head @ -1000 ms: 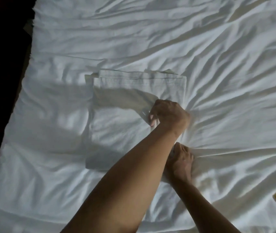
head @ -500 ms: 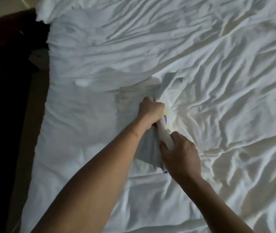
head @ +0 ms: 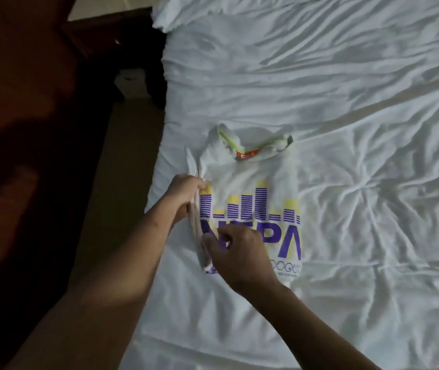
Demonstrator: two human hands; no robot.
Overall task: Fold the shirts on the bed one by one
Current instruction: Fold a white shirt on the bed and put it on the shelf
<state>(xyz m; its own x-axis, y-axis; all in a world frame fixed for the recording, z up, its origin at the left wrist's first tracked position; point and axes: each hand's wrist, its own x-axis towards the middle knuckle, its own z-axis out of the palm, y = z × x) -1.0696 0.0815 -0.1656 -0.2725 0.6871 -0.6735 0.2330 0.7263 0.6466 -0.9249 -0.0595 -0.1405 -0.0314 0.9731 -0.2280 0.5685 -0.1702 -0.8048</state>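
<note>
One shirt (head: 253, 172) in view: white, purple-and-yellow print face up, lying on the bed (head: 360, 102) near its left edge. The collar points away from the person and the hem toward them, so the long axis runs near to far. Two hands, both on the shirt's bunched left edge. Left hand (head: 186, 189) at chest height, fingers curled round the layers. Right hand (head: 239, 253) nearer the hem, fingertips pinching the same edge.
</note>
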